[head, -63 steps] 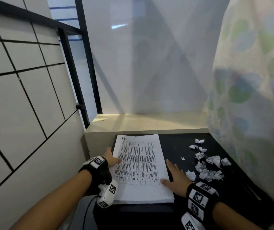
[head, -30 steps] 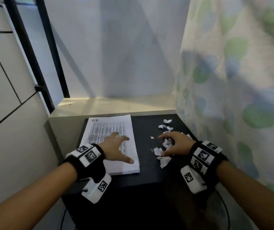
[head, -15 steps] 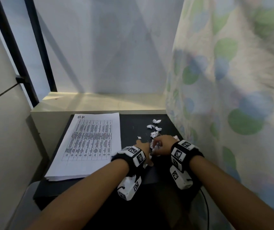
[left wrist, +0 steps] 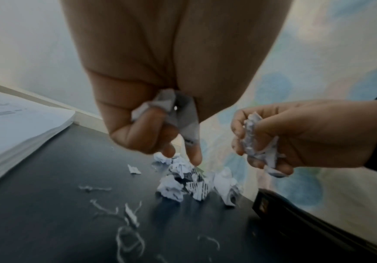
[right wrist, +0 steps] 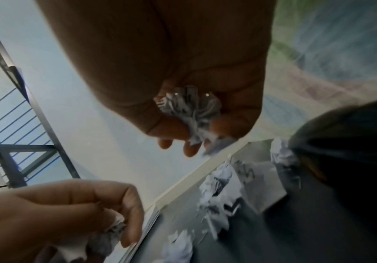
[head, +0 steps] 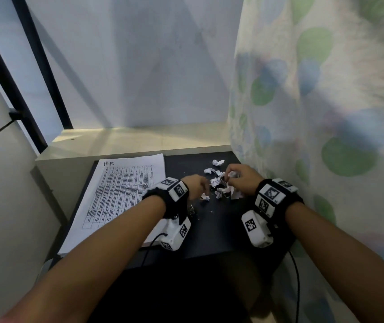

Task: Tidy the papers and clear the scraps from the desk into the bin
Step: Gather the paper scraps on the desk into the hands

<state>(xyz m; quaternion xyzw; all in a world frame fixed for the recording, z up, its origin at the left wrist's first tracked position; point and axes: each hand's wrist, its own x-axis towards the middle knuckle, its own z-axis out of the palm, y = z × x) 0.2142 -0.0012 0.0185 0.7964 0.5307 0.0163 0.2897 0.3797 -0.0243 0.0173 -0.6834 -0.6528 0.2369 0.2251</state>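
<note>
A neat stack of printed papers point(head: 121, 194) lies on the left of the black desk point(head: 219, 229). Crumpled white scraps point(head: 217, 183) lie in a loose heap at the desk's right. My left hand point(head: 198, 187) holds scraps point(left wrist: 167, 108) in its curled fingers while two fingertips point(left wrist: 193, 156) touch the heap point(left wrist: 190, 183). My right hand point(head: 240, 178) hovers just right of the heap and grips a wad of scraps point(right wrist: 190, 110). In the left wrist view the same right hand point(left wrist: 295, 135) clutches its wad point(left wrist: 257, 140).
A flowered curtain point(head: 314, 113) hangs close along the desk's right edge. A pale ledge point(head: 139, 138) and a white wall stand behind the desk; a tiled wall and a black frame point(head: 23, 73) are at the left. Thin paper slivers point(left wrist: 126, 213) lie on the near desk. No bin is in view.
My left hand left the paper stack and joined the right hand at the scrap heap. Both hands have gathered scraps into their fingers. The head view swung right.
</note>
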